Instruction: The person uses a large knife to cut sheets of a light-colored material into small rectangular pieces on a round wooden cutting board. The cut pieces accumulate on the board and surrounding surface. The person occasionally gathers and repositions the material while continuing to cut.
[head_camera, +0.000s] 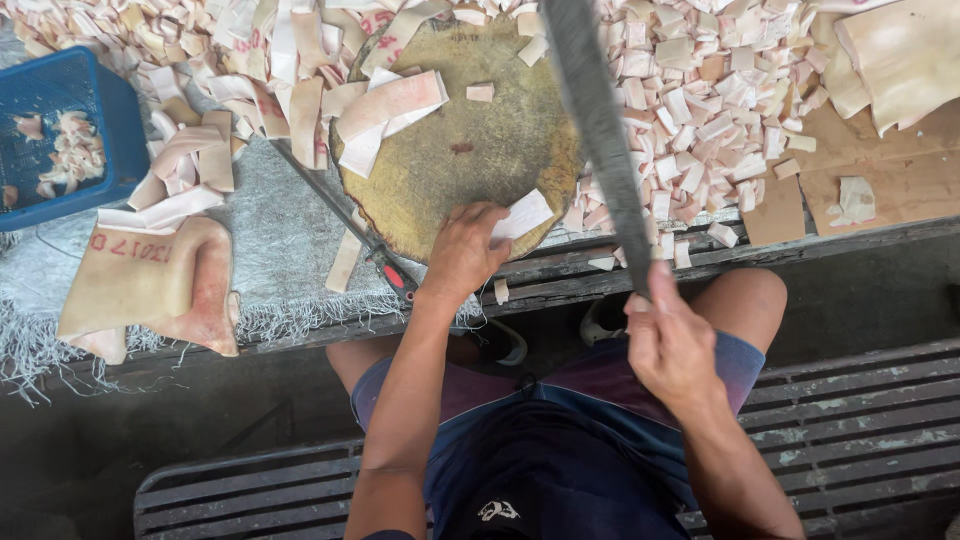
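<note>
Head view, left hand: the left hand (465, 250) rests on the near edge of the round block (470, 150); its fingers (490, 222) are curled down, pinning a pale strip (522, 215) flat.
Head view, right hand: the right hand (668, 345) is closed round the handle of a long blade (598, 130), raised over the block; the fingers are wrapped tight.
Strip position: on the block's near rim, partly under the left fingertips, just left of the blade's line.
Surroundings: cut pieces (690, 100) are heaped right of the block; longer strips (300, 90) lie to its left; a blue basket (60, 135) stands far left; a large slab (140, 280) lies on the tabletop (290, 250).
Risk 1: the left fingers lie near the cutting line; a stroke landing off line would likely strike them.
Risk 2: the strip overhangs the rim; a glancing cut could flick it off toward the lap.
Risk 3: the material looks greasy; the strip may slide under pressure, or the handle may slip.
Risk 4: the knees sit just below the tabletop edge; an overshoot could carry the blade down to them.
</note>
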